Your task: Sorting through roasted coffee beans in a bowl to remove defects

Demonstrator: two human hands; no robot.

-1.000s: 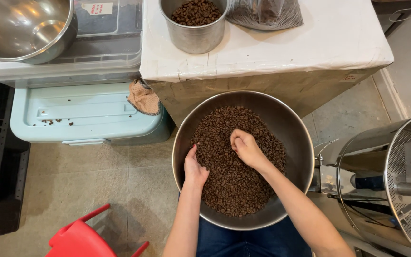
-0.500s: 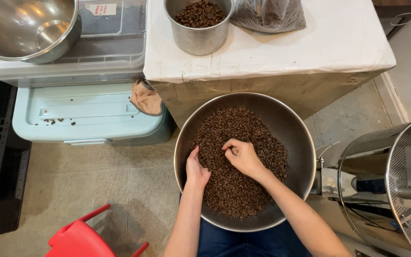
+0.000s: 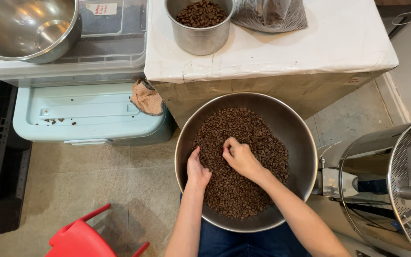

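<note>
A wide steel bowl [image 3: 297,143] rests on my lap, holding a heap of dark roasted coffee beans [image 3: 243,190]. My left hand [image 3: 197,170] lies against the left side of the heap, fingers apart and partly sunk in the beans. My right hand [image 3: 239,158] sits on the middle of the heap. Its fingers are curled and pinched together on a few beans at the fingertips.
A small steel pot of beans [image 3: 200,29] and a plastic bag [image 3: 268,14] stand on a white-wrapped box [image 3: 310,45] ahead. To the left are an empty steel bowl [image 3: 24,28], a pale blue bin lid [image 3: 86,114] and a cloth [image 3: 146,99]. A perforated steel drum [image 3: 396,185] is right, a red chair [image 3: 79,235] lower left.
My right hand has slid left and nearer across the beans and curled its fingers tighter. My left hand has stayed at the left side of the heap.
</note>
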